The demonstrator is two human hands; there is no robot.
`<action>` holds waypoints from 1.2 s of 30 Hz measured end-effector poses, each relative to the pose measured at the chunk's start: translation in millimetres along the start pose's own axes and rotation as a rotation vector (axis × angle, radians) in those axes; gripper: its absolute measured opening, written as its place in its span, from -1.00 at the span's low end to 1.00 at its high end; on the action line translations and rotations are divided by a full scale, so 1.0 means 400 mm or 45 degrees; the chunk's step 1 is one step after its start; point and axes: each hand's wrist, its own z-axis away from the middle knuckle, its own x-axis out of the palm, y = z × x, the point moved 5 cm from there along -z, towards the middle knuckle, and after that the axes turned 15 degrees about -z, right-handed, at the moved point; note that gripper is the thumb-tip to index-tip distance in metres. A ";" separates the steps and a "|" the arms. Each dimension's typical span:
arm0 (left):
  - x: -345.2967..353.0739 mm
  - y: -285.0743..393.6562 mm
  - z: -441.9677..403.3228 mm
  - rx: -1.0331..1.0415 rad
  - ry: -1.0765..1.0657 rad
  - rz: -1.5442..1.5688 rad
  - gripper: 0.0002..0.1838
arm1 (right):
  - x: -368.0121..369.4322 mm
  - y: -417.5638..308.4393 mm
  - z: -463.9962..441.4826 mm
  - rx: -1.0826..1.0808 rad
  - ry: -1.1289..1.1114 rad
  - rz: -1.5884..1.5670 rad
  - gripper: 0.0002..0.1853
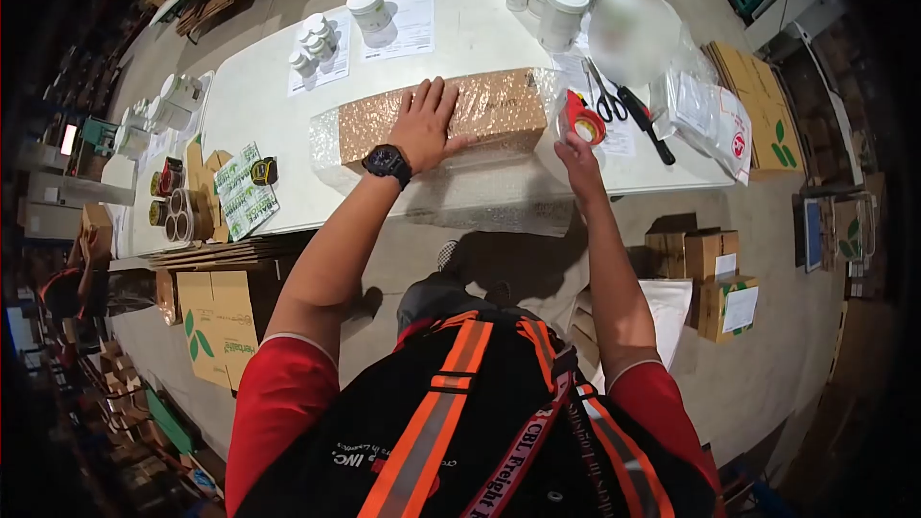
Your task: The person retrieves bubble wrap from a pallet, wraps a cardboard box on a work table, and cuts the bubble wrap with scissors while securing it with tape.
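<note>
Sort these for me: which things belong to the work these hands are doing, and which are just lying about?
In use:
- brown box, under the left hand
- bubble wrap over the box
- red tape dispenser, in the right hand

Apparently just lying about:
- scissors
- large white jar
- small bottles
- cartons on the floor

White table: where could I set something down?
On the white table, bare patches show between the sheet under the large jar and the cluster of tubs, and between the black-and-yellow item and the bubble-wrapped box. The right end is crowded: tape dispenser, scissors, plastic bags.
</note>
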 end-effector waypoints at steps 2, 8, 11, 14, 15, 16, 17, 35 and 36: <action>-0.012 0.007 0.005 -0.004 -0.011 0.002 -0.09 | 0.039 -0.026 -0.011 0.224 -0.392 -0.149 -0.70; -0.002 0.004 0.003 -0.046 -0.013 0.031 0.01 | 0.015 -0.056 -0.014 0.126 -0.462 -0.450 -0.80; -0.006 0.007 0.000 -0.037 -0.046 -0.016 0.02 | 0.002 -0.050 0.005 0.307 -0.350 -0.410 -0.64; -0.008 0.006 -0.004 -0.044 -0.032 -0.014 0.01 | -0.019 -0.085 0.010 -0.023 -0.111 0.002 -0.51; -0.002 0.001 -0.011 -0.038 -0.048 -0.001 0.00 | -0.029 -0.105 0.022 -0.280 0.034 0.230 -0.53; 0.001 -0.008 -0.024 -0.031 -0.068 0.013 -0.01 | -0.004 -0.194 0.051 -0.649 0.026 0.472 -0.54; 0.009 -0.020 -0.042 -0.021 -0.063 0.010 -0.03 | 0.022 -0.233 0.072 -0.584 -0.045 0.499 -0.54; 0.339 -0.320 -0.393 -0.020 -0.643 0.409 -0.20 | 0.119 0.166 -0.119 0.639 -0.338 -0.109 -0.83; 0.394 -0.311 -0.365 -0.014 -0.718 0.484 -0.23 | 0.119 0.168 -0.111 0.679 -0.353 -0.173 -0.84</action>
